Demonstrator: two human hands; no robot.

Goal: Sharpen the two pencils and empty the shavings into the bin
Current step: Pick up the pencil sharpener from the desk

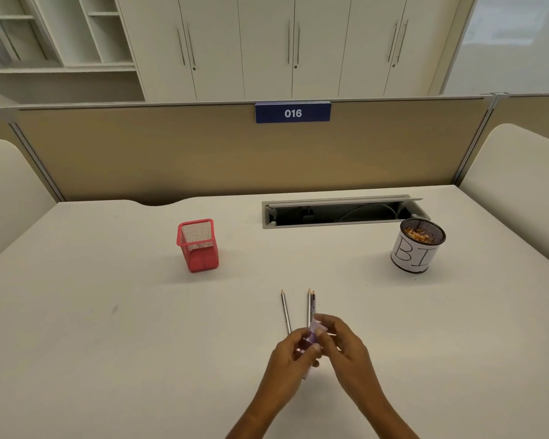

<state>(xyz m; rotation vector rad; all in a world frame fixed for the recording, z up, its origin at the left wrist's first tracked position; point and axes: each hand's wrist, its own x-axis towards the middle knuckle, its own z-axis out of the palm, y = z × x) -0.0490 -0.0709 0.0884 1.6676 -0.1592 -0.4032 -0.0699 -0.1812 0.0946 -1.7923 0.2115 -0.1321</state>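
Centrally, at the near tabletop, left hand and right hand held a purple sharpener, fingers pinching it. Just beyond lay a single pencil and a pencil pair. Bin with shavings stood far right; red mesh holder far left.

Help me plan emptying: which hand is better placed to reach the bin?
Right. The bin stands on the right hand's side; both hands hold the sharpener; the left hand would cross over.
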